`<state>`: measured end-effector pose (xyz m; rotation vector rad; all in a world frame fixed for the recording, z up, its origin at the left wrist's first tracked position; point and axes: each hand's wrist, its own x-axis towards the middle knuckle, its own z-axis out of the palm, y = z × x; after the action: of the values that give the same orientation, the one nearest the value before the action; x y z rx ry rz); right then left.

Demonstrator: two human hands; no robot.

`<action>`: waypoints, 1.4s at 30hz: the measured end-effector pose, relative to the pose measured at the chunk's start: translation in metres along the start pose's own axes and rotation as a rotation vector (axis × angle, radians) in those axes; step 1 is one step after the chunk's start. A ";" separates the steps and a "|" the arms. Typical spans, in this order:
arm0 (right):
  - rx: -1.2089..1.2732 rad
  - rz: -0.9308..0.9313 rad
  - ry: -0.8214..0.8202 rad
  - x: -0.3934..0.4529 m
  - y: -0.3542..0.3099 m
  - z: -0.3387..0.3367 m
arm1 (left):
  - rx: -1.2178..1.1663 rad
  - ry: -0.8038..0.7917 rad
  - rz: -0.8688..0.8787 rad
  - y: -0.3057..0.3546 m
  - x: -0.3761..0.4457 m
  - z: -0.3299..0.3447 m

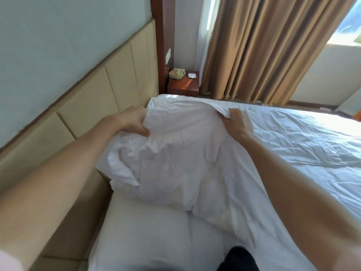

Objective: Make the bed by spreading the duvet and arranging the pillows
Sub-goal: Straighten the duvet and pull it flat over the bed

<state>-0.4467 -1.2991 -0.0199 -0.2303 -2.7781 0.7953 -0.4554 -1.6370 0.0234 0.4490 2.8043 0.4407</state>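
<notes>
One head cam only, wide-angle, worn high over the bed [293, 143], tilted fwd and down. Close to the bed's head end; faces along the headboard [109, 89] twd the curtain [263, 47] beyond the bed.

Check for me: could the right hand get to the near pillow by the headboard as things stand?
Probably yes, once freed. The right hand pinches the far pillow; the near pillow lies uncovered below the arms, nothing across it.
</notes>
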 end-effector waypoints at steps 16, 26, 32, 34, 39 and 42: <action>-0.088 -0.193 0.050 0.316 -0.013 0.051 | 0.325 0.324 -0.336 -0.017 0.251 -0.089; -0.106 -0.348 0.074 0.492 -0.028 0.101 | 0.424 0.413 -0.494 -0.047 0.388 -0.130; -0.082 -0.384 -0.021 0.500 0.007 0.129 | 0.462 0.281 -0.521 -0.051 0.409 -0.122; -0.025 -0.356 -0.050 0.508 0.018 0.139 | 0.463 0.279 -0.517 -0.044 0.417 -0.122; 0.065 -0.238 -0.230 0.514 0.034 0.156 | 0.415 0.298 -0.519 -0.033 0.423 -0.096; -0.033 -0.284 -0.323 0.491 0.048 0.164 | 0.324 0.242 -0.414 -0.033 0.412 -0.060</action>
<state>-0.9576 -1.2347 -0.0884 0.3093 -3.0238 0.7714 -0.8599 -1.5424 -0.0193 -0.1427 3.1004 -0.0548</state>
